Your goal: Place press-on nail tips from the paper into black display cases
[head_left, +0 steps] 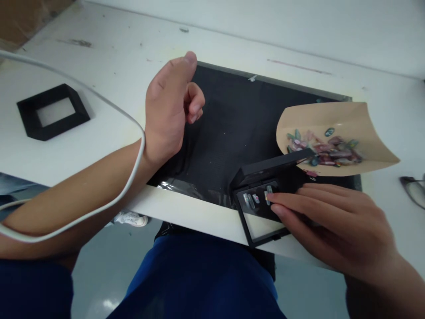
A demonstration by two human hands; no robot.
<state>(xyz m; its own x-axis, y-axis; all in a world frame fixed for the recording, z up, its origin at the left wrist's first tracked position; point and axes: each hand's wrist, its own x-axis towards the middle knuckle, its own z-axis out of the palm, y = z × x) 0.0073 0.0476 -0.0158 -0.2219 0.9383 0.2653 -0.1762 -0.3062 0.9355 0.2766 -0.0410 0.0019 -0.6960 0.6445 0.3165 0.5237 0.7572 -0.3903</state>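
Observation:
My right hand (345,221) reaches into an open black case (247,223), thumb and index fingertip close together at a small decorated press-on nail (267,197). Several other shiny press-on nails (251,200) stand in a row inside the case, whose lid (265,168) is tilted up. Part of the case is covered by my right fingers. My left hand (169,104) is raised over the left edge of the black mat (229,128), fingers curled in and nothing visible in them.
A beige paper tray (378,150) holds many mixed green and pink press-on nails (335,153). An empty black frame (53,110) lies on the white table at left. A white cable (128,186) crosses my left forearm. Glasses (415,190) sit at the right edge.

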